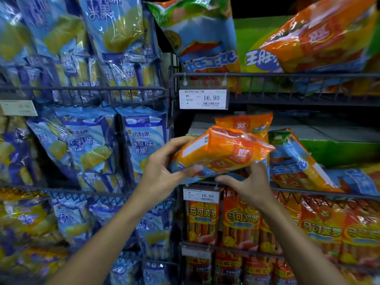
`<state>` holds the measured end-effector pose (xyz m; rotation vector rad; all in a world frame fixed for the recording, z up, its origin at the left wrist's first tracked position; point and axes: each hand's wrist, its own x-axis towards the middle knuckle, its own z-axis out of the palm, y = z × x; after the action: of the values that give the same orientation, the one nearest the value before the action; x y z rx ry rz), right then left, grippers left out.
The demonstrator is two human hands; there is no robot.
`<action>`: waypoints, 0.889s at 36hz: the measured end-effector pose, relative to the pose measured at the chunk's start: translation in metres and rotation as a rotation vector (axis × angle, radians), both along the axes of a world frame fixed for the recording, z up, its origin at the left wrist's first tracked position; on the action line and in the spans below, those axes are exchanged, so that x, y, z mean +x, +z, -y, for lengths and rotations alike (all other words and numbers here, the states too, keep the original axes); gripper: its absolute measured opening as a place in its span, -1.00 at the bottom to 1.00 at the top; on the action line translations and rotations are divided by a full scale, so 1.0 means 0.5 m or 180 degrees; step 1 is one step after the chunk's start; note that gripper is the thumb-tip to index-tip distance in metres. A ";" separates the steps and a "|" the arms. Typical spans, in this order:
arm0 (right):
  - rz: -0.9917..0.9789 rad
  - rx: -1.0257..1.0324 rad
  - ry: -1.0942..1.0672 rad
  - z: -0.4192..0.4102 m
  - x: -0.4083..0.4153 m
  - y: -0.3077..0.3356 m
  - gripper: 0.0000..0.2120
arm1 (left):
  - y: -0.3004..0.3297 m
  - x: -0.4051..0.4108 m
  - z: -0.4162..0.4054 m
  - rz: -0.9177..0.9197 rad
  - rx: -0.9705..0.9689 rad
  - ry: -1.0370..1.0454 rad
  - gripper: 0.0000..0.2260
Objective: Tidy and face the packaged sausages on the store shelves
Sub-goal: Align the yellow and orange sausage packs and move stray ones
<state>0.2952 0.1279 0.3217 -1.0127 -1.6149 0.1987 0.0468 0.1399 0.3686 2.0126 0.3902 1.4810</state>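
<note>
Both hands hold one orange sausage pack (222, 151) up in front of the wire shelf (287, 76). Left hand (162, 171) grips its left end, thumb along the lower blue edge and fingers curled over the top. Right hand (249, 183) is under the pack's right part, thumb stretched left along its underside; I cannot tell how the other fingers lie, as the pack hides them. Its long axis runs left to right, the right end tilted up and farther away. A red square logo sits on its face and a white label near its left end; neither is sharp enough to read. Just behind it stands another orange pack (244, 125) marked 双汇. Above, a price tag (203, 99) reads 16.90; a lower price tag (201, 195) beneath the hands also reads 16.90. Below that hang sausage packs (240, 219) lettered 马可波罗. Far left, blue snack bags (144, 140) carry 凯利来.
</note>
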 end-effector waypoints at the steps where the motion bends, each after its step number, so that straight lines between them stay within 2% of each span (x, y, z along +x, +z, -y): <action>1: -0.0013 0.0057 -0.0003 0.002 0.000 0.003 -0.42 | -0.002 0.015 -0.002 0.0050 0.0008 -0.0037 -0.53; 3: -0.0052 0.0159 0.0041 0.006 -0.001 0.010 -0.60 | -0.001 0.042 -0.006 0.0213 -0.0004 -0.0078 -0.55; 5: -0.0115 0.0240 0.0085 0.010 -0.004 0.014 -0.70 | 0.002 0.062 -0.011 0.0430 -0.0097 -0.0083 -0.57; 8: -0.0283 0.0202 0.0071 0.017 -0.010 0.021 -0.59 | -0.001 0.082 -0.022 0.0745 -0.0504 -0.0179 -0.60; 13: -0.0262 0.0077 0.0160 0.025 -0.012 0.025 -0.58 | -0.015 0.099 -0.043 0.0919 -0.1115 -0.0534 -0.60; 17: -0.0185 0.0031 0.0132 0.020 -0.016 0.021 -0.54 | -0.018 0.074 -0.067 0.0564 -0.1004 -0.0420 -0.68; 22: 0.0061 -0.0165 0.0058 0.008 -0.011 0.007 -0.51 | -0.019 0.051 -0.077 -0.0081 -0.0809 0.0003 -0.64; 24: 0.0194 -0.0247 -0.0016 0.006 -0.006 0.002 -0.44 | -0.016 0.046 -0.078 -0.0275 -0.0796 0.0166 -0.62; 32: 0.0365 -0.0166 -0.0249 0.016 -0.015 0.012 -0.42 | -0.005 0.041 -0.077 -0.0505 -0.0691 0.0401 -0.60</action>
<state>0.2875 0.1201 0.3274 -1.1430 -1.6773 0.1321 0.0671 0.1786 0.3661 1.9653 0.7241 1.2930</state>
